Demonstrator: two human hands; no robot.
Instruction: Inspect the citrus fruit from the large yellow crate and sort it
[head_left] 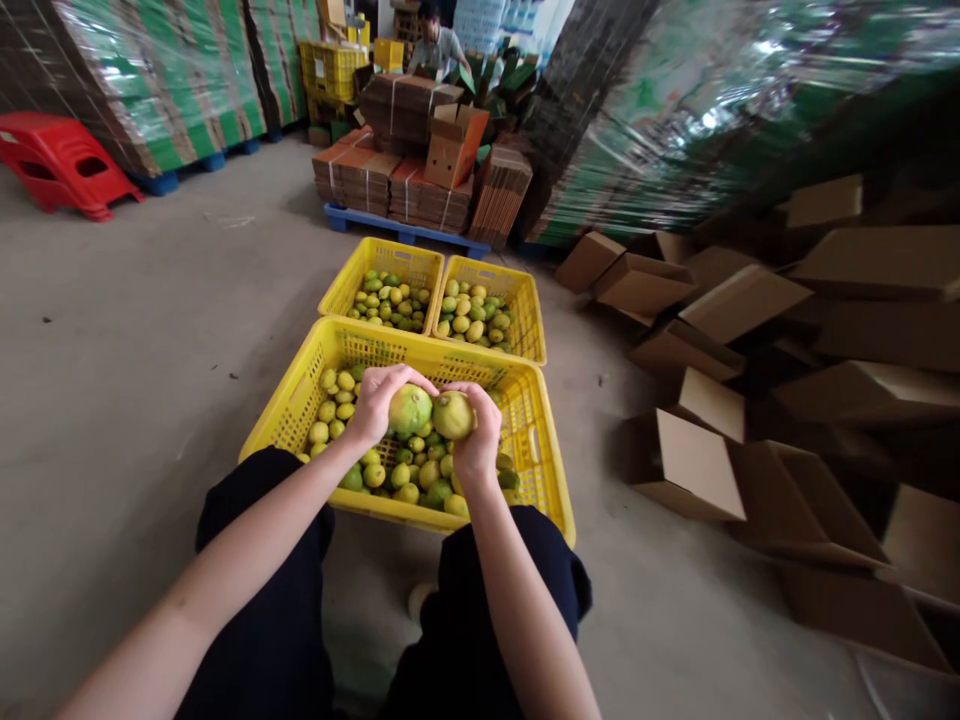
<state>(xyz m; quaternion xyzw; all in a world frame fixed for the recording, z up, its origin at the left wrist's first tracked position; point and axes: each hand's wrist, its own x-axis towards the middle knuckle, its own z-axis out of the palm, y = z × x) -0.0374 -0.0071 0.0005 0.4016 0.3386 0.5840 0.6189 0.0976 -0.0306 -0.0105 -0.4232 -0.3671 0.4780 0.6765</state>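
Observation:
My left hand (377, 402) is wrapped round a large green-yellow lemon (410, 409). Beside it, my right hand (478, 430) grips a yellowish lemon (454, 415). Both fruits are held side by side above the large yellow crate (536, 440), and the fingertips of the two hands nearly meet. Below them, many green and yellow lemons (407, 493) lie loose in that crate, partly hidden by my hands and forearms.
Behind stand two smaller yellow crates (343, 284) (531, 315) of lemons. Farther back, a blue pallet (405, 233) bears flattened cartons, with a person (442, 50) beyond. Open cardboard boxes (694, 465) pile up at right; a red stool (67, 160) is at left.

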